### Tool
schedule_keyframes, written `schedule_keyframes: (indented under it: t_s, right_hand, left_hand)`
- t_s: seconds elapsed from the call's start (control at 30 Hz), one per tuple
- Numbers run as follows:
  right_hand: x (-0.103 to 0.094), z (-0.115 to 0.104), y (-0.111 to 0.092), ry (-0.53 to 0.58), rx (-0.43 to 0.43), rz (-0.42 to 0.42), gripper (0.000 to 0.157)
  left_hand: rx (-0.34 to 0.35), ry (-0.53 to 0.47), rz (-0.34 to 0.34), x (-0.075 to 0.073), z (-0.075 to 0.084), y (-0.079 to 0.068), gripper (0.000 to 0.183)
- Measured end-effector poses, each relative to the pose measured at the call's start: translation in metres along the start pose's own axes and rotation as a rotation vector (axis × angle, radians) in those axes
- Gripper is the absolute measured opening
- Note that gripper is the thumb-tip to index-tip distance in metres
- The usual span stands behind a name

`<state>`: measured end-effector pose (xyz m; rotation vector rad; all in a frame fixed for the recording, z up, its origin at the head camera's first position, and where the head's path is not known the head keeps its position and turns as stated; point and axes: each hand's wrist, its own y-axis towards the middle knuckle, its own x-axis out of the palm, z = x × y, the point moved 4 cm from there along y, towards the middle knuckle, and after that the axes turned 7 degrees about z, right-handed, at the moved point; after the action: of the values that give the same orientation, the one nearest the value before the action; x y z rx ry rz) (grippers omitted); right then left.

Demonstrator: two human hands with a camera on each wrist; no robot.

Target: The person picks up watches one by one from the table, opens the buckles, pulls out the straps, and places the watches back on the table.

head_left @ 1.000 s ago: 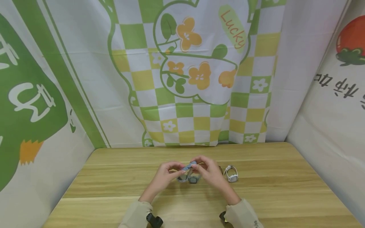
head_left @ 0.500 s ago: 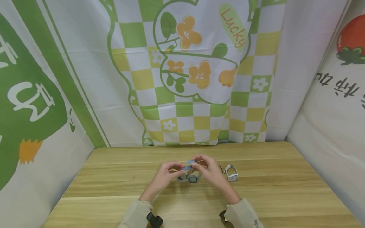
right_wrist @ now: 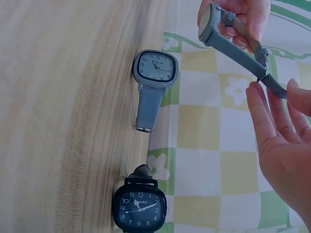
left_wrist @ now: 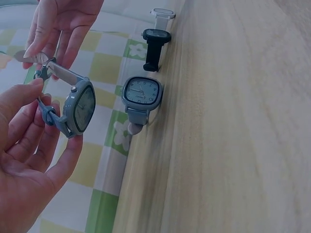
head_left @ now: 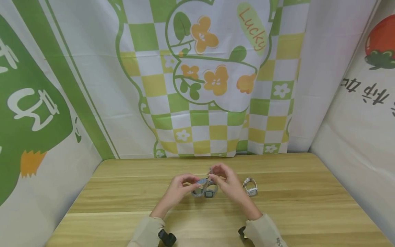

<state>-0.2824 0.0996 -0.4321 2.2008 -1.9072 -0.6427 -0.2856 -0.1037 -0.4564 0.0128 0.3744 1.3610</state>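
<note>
Both hands hold a blue-grey wristwatch (left_wrist: 80, 109) above the table. My left hand (head_left: 180, 187) grips it by the case side and the buckle part of the strap, its thumb close to the buckle in the left wrist view. My right hand (right_wrist: 286, 150) pinches the tip of the other strap half between thumb and fingers. In the right wrist view, the strap (right_wrist: 238, 56) meets the buckle, its end sticking out past it toward the right fingers. Just beyond, a similar blue-grey watch (right_wrist: 155, 68) stands on the table with its strap looped.
A black watch (right_wrist: 139, 208) stands on the wooden table (head_left: 277, 212), hidden behind the right hand in the head view. Farther right is a white watch (head_left: 251, 188). A checked curtain (head_left: 200, 133) hangs along the table's back edge.
My right hand has risen slightly and moved away from the left, the strap tip now standing more upright in it. The left hand stays nearly still, holding the watch.
</note>
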Motion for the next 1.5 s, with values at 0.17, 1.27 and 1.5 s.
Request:
schedule_keyframes:
  t_s: [0.17,1.27,1.5]
  right_hand:
    - [-0.001,-0.001,0.0,0.019,0.01,-0.013,0.024]
    - [-0.002,-0.004,-0.001,0.127,-0.002,-0.082,0.023]
    - [-0.005,-0.004,0.0,0.072,-0.04,-0.061,0.019]
  left_hand:
    - [-0.004,0.013,0.006,-0.002,0.001,0.0,0.018]
    - [0.017,0.051,0.055,0.01,0.009,-0.003,0.019]
    - [-0.005,-0.013,0.032,0.01,0.008,-0.003,0.02]
